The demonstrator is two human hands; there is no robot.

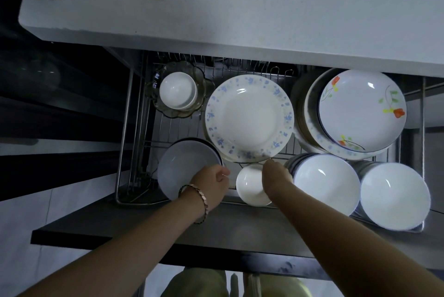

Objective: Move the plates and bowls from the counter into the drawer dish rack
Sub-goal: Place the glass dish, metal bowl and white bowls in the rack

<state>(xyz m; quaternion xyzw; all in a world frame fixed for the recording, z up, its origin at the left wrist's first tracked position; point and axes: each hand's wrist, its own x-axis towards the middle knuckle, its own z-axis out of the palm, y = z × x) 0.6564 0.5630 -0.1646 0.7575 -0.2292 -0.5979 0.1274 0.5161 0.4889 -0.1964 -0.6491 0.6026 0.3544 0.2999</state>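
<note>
Below the white counter [240, 8], the drawer dish rack [168, 129] stands pulled out, and all the crockery in view sits inside it. At its centre lies a blue-flowered plate [249, 116], tilted slightly. At 3 o'clock from it a stack of plates leans, with an orange-flowered plate [362, 109] on top. At 10 o'clock a glass dish [205, 86] holds nested white bowls [177, 90]. Along the near edge, from 8 o'clock round to 4 o'clock, sit a pale bowl [185, 167], a small white bowl [249, 189], and two stacks of large white bowls [326, 183] [394, 195].

The left hand [211, 183], with a bracelet [204, 203] on its wrist, has its fingers curled over the right rim of the pale bowl and grips it. The right hand [276, 176] reaches over the small white bowl, its fingertips at the near rim of the blue-flowered plate, just beside the first stack of large bowls. Its fingers are hidden behind the back of the hand, so I cannot tell whether it holds anything. The drawer's dark front panel [120, 229] runs across at 6 o'clock.
</note>
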